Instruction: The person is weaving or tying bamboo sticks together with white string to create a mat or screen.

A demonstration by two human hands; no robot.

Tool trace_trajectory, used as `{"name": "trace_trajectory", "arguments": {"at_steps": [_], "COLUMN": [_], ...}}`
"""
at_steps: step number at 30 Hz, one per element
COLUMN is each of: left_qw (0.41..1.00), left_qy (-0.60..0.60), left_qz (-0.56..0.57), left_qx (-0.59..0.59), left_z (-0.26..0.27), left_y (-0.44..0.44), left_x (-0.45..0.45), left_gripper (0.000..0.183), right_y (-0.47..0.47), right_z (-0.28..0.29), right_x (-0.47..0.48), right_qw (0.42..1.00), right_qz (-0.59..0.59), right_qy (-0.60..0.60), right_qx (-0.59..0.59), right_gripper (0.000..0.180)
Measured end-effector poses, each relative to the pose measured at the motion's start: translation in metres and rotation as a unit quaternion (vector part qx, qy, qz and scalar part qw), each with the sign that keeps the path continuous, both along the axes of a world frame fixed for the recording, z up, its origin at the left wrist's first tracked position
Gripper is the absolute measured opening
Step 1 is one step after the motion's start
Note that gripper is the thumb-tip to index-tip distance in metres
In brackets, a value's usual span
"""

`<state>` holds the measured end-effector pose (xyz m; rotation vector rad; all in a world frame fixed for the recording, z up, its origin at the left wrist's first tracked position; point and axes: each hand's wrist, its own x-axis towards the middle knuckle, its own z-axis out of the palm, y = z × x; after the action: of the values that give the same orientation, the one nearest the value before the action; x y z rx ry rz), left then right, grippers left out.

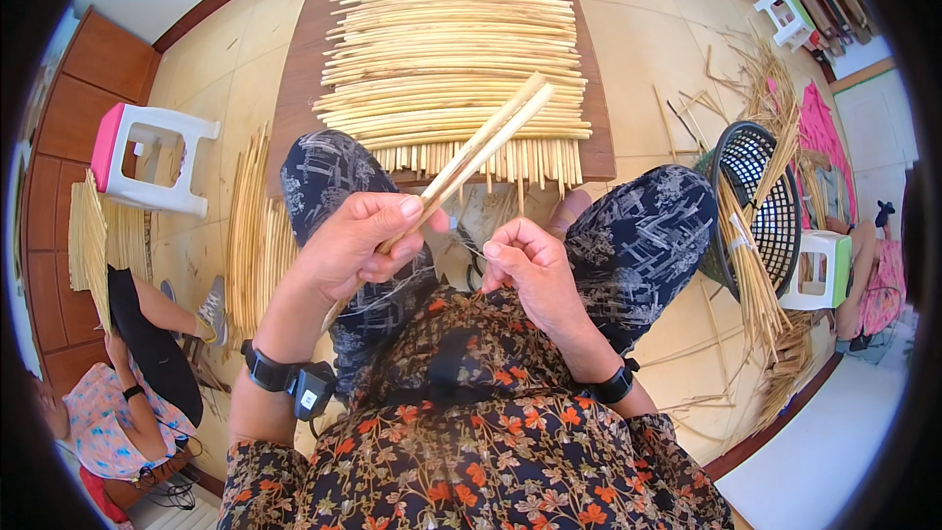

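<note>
My left hand (360,239) grips a pair of pale straw-like stalks (489,140), thumb on top. Their upper ends slant up and right over the low table, while their lower ends run back under my wrist. Between thumb and forefinger of my right hand (528,269), the end of a thin, pale thread (467,243) appears to be pinched. Loose thread trails below my left hand across my patterned trouser leg. Beyond my knees, a thick layer of crosswise stalks (456,59) covers others laid lengthwise on the brown wooden table (305,73).
Bundled stalks (254,235) stand beside my left knee. A white stool with a pink top (151,154) is farther left, near a seated person holding a stalk mat (92,243). To my right, a dark plastic basket (765,191) holds tied stalks; scraps litter the floor.
</note>
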<state>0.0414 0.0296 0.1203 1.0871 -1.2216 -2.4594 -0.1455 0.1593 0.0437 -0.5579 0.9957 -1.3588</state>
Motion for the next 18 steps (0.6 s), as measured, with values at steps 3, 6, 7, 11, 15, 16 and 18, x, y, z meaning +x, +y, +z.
{"name": "trace_trajectory", "arguments": {"at_steps": [3, 6, 7, 11, 15, 16, 18], "left_qw": [0.999, 0.997, 0.997, 0.994, 0.991, 0.99, 0.99], "left_qy": [0.033, 0.046, 0.046, 0.051, 0.073, 0.076, 0.079], "left_qz": [-0.017, -0.037, -0.04, -0.046, -0.057, -0.061, -0.066], "left_qx": [0.034, 0.053, 0.057, 0.082, 0.095, 0.098, 0.101], "left_z": [-0.003, -0.005, -0.005, -0.005, -0.007, -0.007, -0.007], "left_y": [-0.001, -0.004, -0.005, -0.008, -0.011, -0.011, -0.011], "left_x": [0.0, -0.001, -0.001, -0.003, -0.005, -0.006, -0.007], "left_gripper": [0.034, 0.036, 0.036, 0.038, 0.038, 0.039, 0.039], "right_y": [0.002, 0.003, 0.003, 0.005, 0.007, 0.008, 0.008], "right_z": [-0.002, -0.002, 0.0, -0.002, -0.002, -0.003, -0.004], "right_x": [0.001, 0.001, 0.001, 0.0, 0.001, 0.0, 0.0], "right_qw": [1.0, 1.0, 0.999, 0.998, 0.998, 0.997, 0.997], "right_qz": [0.004, 0.017, 0.029, 0.052, 0.058, 0.06, 0.062], "right_qy": [-0.004, 0.012, 0.013, 0.018, 0.024, 0.026, 0.028], "right_qx": [0.004, 0.011, 0.012, 0.02, 0.029, 0.028, 0.027], "right_gripper": [0.013, 0.013, 0.013, 0.012, 0.012, 0.013, 0.014]}}
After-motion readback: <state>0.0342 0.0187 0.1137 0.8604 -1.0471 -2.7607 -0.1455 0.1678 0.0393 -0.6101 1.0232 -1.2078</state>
